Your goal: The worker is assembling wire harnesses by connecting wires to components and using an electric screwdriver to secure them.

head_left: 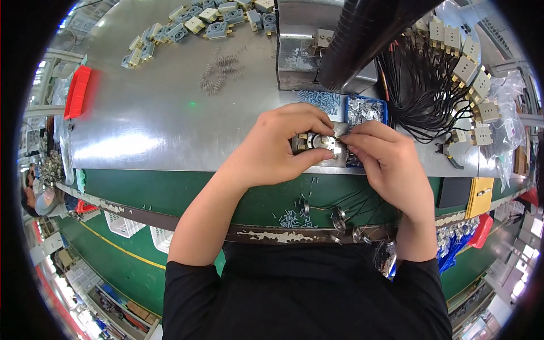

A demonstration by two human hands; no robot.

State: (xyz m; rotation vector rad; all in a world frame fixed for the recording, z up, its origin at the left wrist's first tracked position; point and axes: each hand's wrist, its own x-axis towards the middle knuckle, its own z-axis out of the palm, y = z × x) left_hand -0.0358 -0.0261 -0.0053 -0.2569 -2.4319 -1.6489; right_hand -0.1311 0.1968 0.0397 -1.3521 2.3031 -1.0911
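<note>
At the front of the steel tabletop, my left hand [277, 144] closes its thumb and forefinger around a small round component [323, 141] with a pale ring and brass tabs. It sits over a small metal plate [340, 148]. My right hand [388, 156] meets it from the other side, fingertips pinched together beside the component. Whatever those fingers hold is too small and covered to name. Just beyond my right fingertips stands a blue tray [386, 113] of small metal pieces. Bluish screws [320, 101] lie heaped beyond the left fingertips.
A metal fixture [300, 62] and thick black tube [362, 39] rise ahead. Black cables [413, 85] with beige blocks [464, 69] spread right, near pliers [451, 157]. Springs [221, 71] and grey switch parts [218, 29] lie far left. Loose screws [294, 219] and wired metal discs [339, 220] lie near me.
</note>
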